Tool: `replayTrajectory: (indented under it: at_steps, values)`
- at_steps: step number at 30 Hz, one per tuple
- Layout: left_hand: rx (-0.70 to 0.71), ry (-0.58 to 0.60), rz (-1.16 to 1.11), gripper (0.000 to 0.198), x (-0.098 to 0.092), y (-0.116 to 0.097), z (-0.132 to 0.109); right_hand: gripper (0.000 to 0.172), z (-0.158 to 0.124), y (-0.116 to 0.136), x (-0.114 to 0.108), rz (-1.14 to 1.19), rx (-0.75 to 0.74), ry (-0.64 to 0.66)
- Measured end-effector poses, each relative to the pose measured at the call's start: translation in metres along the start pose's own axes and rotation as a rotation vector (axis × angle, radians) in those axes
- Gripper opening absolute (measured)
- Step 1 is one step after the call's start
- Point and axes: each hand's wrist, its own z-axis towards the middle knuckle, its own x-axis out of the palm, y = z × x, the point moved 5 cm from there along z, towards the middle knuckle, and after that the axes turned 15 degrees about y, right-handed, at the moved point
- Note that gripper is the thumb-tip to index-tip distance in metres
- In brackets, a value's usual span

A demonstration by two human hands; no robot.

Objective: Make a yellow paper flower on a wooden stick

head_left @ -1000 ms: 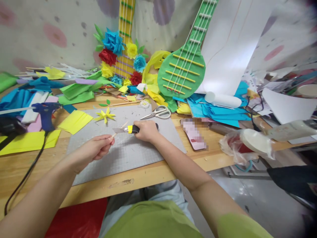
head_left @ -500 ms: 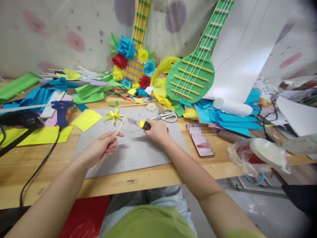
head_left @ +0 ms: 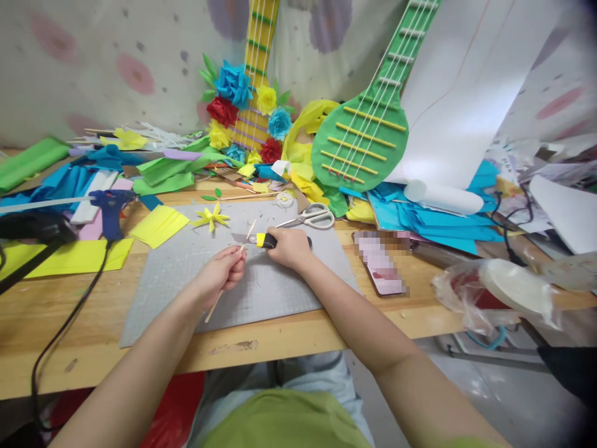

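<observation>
Above the grey cutting mat [head_left: 163,292], my left hand [head_left: 221,270] is closed around a thin wooden stick [head_left: 214,307], whose upper end sticks out past my fingers. My right hand [head_left: 290,247] grips a black and yellow utility knife [head_left: 261,240] with its blade out to the left. The blade crosses the stick just above my left fingertips; whether it cuts in, I cannot tell. A yellow paper star flower [head_left: 212,217] lies on the mat to the left, and scissors [head_left: 314,216] rest behind my right hand.
A blue glue gun [head_left: 111,208] with its cord stands at the left near yellow paper [head_left: 159,225]. A phone [head_left: 380,264] lies right of the mat. Behind are a green paper lute [head_left: 361,143], a yellow one with paper flowers [head_left: 256,118], and a white roll [head_left: 443,198].
My left hand has moved right with the stick, bringing it against the knife blade. My right hand has shifted slightly left and down. The mat's near left corner has moved left.
</observation>
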Motion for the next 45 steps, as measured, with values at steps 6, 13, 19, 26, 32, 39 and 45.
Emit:
replayTrajectory:
  at_steps: [6, 13, 19, 26, 32, 39, 45]
  values:
    - [-0.091, -0.014, -0.016, 0.017, -0.023, 0.007, -0.035, 0.028, -0.002, -0.057, -0.018, 0.112, 0.361, -0.077]
    - [-0.086, 0.028, -0.100, 0.015, -0.019, 0.003, -0.028, 0.023, -0.013, 0.016, -0.004, 0.030, -0.050, -0.034]
    - [-0.054, 0.075, -0.105, 0.015, -0.007, 0.004, -0.012, 0.023, -0.012, 0.026, 0.005, 0.014, -0.048, -0.007]
    - [-0.152, 0.125, -0.103, 0.016, -0.012, 0.005, -0.026, 0.033, 0.001, -0.055, -0.018, 0.153, 0.376, -0.035]
    - [-0.117, 0.081, -0.085, 0.016, -0.018, 0.002, -0.029, 0.026, -0.005, -0.033, -0.019, 0.088, 0.233, -0.098]
    - [-0.035, -0.010, 0.021, 0.009, -0.009, -0.005, -0.018, 0.023, -0.015, 0.032, -0.004, 0.005, -0.100, -0.042]
    - [-0.009, 0.018, 0.056, 0.012, -0.005, 0.000, -0.021, 0.025, -0.003, -0.008, -0.005, 0.038, 0.177, -0.032]
